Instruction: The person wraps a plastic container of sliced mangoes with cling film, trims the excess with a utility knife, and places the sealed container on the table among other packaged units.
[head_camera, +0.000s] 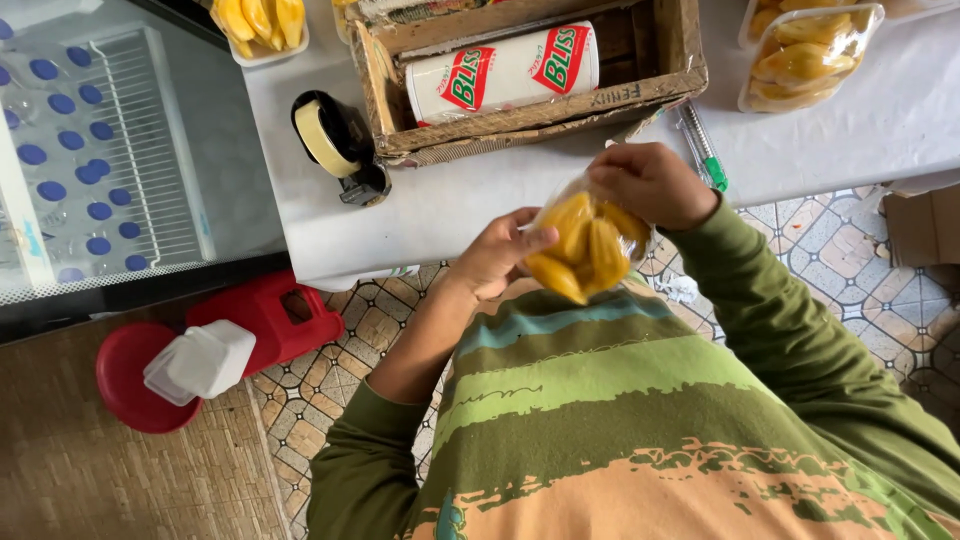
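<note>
A clear plastic bag of yellow fruit pieces (585, 245) is held in front of my chest, just below the white table's edge (450, 215). My left hand (497, 253) cups the bag from the left and underneath. My right hand (655, 183) pinches the bag's top at its upper right. Both sleeves are olive green.
On the table stand a wooden crate (672, 75) holding a white can with red and green print (505, 72), a tape dispenser (340, 145), a green-capped pen (703, 145), and more bagged and trayed yellow fruit (805, 55). A glass-topped freezer (110, 150) is at left. A red stool (265, 315) and a white box (200, 360) sit on the tiled floor.
</note>
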